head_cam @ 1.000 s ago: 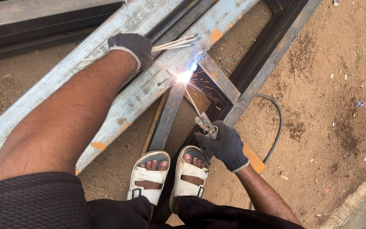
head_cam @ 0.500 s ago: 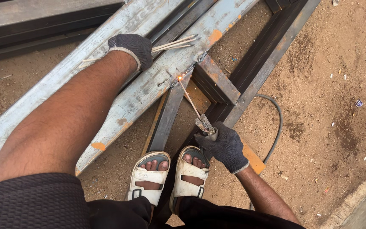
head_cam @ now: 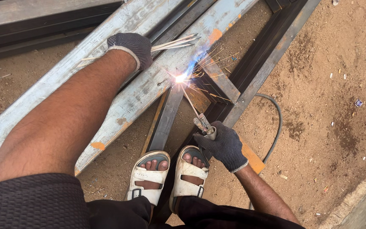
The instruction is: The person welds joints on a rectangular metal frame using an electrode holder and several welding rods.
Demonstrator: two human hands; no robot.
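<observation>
My right hand (head_cam: 223, 145), in a dark glove, grips a welding electrode holder (head_cam: 204, 126). Its rod (head_cam: 189, 100) runs up and left to a bright arc with sparks (head_cam: 180, 78) at the joint of a dark steel frame (head_cam: 221, 85) and a pale painted beam (head_cam: 149, 85). My left hand (head_cam: 133, 48), also gloved, rests on the beams and holds a bundle of spare welding rods (head_cam: 174, 43) that point to the right. My feet in white sandals (head_cam: 166, 178) stand on the sandy ground below the joint.
A grey cable (head_cam: 276, 127) curves over the sand to the right of the frame. More steel sections (head_cam: 34, 21) lie at the top left. Small rod stubs (head_cam: 344, 76) are scattered on the ground at the right. A concrete edge (head_cam: 361, 203) sits at the bottom right.
The arc was bright one second ago, nearly out half a second ago, and is now lit again with sparks. Both hands have hardly moved.
</observation>
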